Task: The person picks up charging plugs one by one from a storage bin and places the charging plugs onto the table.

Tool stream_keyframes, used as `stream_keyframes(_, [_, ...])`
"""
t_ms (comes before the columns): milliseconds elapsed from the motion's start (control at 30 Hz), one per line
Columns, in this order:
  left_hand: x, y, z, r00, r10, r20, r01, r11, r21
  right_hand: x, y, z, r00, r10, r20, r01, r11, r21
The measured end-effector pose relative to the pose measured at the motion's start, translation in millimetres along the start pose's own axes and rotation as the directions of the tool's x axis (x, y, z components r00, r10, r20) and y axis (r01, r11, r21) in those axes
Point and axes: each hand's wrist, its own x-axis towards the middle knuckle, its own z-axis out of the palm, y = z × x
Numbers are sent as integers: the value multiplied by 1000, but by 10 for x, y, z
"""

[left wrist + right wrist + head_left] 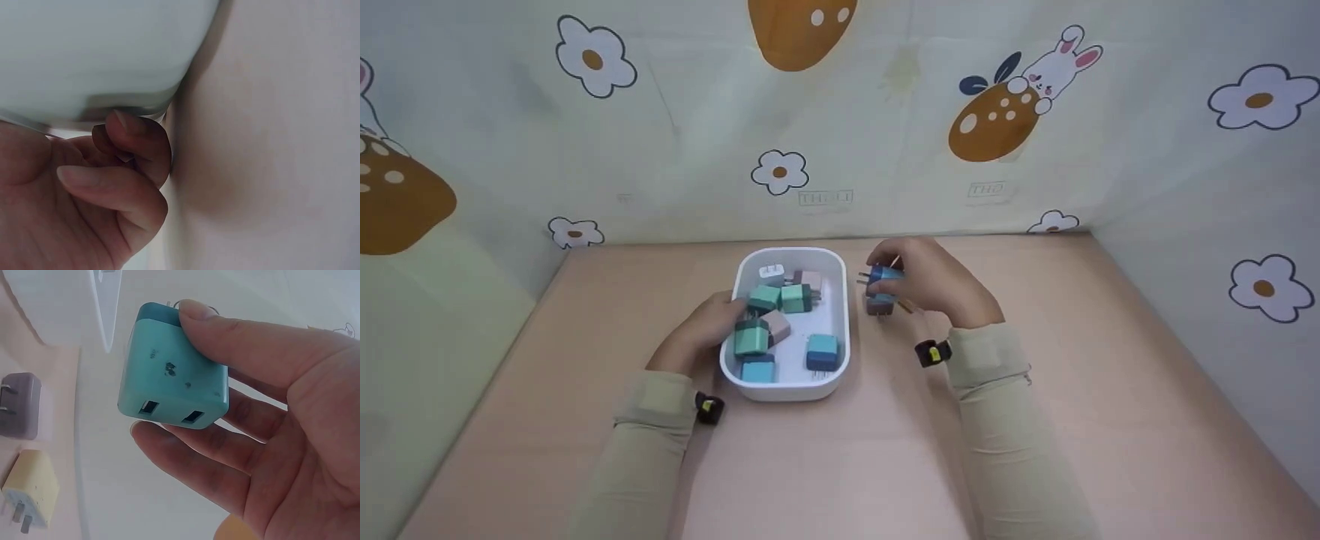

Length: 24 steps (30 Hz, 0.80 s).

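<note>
My left hand (709, 322) grips the left wall of a white plastic box (845, 322), its thumb at the rim. In the left wrist view its curled fingers (140, 197) lie against the box's outer side (101, 56). My right hand (934, 277) pinches a blue two-port USB charger (169, 374) between thumb and fingers, just right of the box. Its prongs point left in the head view. Below it on the table are a purple-grey charger (25, 405) and a cream-yellow charger (34, 486) with prongs showing.
Several chargers lie in the box, among them a green one (751, 339), a blue one (822, 352), a pink one (776, 327) and a white one (772, 274). The pinkish table (840, 465) meets a patterned curtain (690, 165) behind.
</note>
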Motion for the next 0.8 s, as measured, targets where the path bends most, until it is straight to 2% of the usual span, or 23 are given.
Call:
stream_keyframes(167, [6,8,-1,1000,-15,3,15,1000,8,8,58,-27,1000,12,-8,-12,1000,9])
stream_keyframes(467, [3,10,-3,1000,-7,0,7,1000,0,23,127,-43,999,33,3,-33,999,12])
stream_keyframes(800, [6,6,-13,1000,1,9,-1,1000,1,66,283,-18,1000,12,2,-12,1000,-6])
